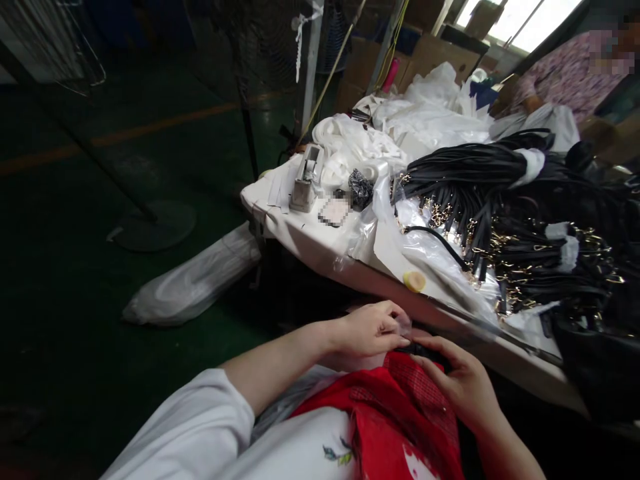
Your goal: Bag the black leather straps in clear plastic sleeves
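Note:
My left hand (373, 328) is closed in a pinch above my lap, with a small bit of clear plastic film (403, 325) at its fingertips. Close beside it, my right hand (463, 375) curls its thumb and fingers around something dark, mostly hidden between the two hands. Fingertips of both hands almost meet. Beneath them lies a red apron (400, 400) with a checked part. Just beyond the hands, a small yellow-rimmed round piece (415, 281), perhaps a tape roll, sits at the edge of the white-covered table (320, 250).
Bundles of black straps (475, 167) with gold clasps cover the table's right side. A tape dispenser (307, 179) and white strap coils (350, 143) stand at its left end. A long plastic-wrapped bundle (195, 277) lies on the floor. Another person (570, 77) is across the table.

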`<action>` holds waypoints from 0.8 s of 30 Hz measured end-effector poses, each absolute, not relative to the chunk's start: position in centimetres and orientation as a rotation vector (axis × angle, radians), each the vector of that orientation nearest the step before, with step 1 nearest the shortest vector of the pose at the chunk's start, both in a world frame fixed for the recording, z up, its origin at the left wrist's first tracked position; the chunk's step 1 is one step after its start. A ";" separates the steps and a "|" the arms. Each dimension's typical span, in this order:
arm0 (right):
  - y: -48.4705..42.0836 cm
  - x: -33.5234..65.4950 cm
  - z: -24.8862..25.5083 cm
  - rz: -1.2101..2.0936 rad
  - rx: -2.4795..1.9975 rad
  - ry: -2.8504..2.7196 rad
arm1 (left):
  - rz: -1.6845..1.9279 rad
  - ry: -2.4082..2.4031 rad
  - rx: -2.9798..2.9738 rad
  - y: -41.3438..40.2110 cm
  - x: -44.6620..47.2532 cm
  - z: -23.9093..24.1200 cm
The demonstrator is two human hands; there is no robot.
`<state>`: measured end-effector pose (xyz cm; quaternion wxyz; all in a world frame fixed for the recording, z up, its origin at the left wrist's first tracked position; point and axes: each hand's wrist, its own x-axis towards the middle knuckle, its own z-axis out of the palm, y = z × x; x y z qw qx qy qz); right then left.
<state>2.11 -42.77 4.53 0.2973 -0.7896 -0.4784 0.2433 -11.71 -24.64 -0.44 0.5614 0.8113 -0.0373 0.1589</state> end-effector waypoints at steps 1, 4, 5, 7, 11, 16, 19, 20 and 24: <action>-42.4 1.7 4.6 0.649 -2.092 -1.284 | 0.366 -0.072 1.913 -24.8 -12.0 -0.5; -41.5 0.3 4.7 0.677 -2.075 -1.339 | 0.334 0.014 1.920 -25.6 -12.8 -0.6; -41.2 -0.1 4.8 0.689 -2.073 -1.351 | 0.329 0.038 1.923 -25.9 -13.0 -0.5; -40.7 -0.4 4.8 0.708 -2.070 -1.353 | 0.344 0.072 1.917 -25.9 -13.4 -0.2; -39.5 0.3 5.1 0.712 -2.028 -1.363 | 0.351 0.055 1.804 -24.6 -14.0 0.2; -37.6 2.1 4.8 0.841 -1.928 -1.321 | 0.164 0.020 1.699 -22.4 -13.8 0.1; -36.8 3.1 3.8 0.974 -1.834 -1.272 | 0.103 0.049 1.640 -21.6 -13.0 -0.4; -36.6 3.4 3.4 1.007 -1.805 -1.251 | 0.089 0.066 1.601 -21.4 -12.6 -0.6; -36.4 4.3 2.7 1.047 -1.770 -1.187 | 0.037 0.237 1.504 -21.4 -10.5 -1.1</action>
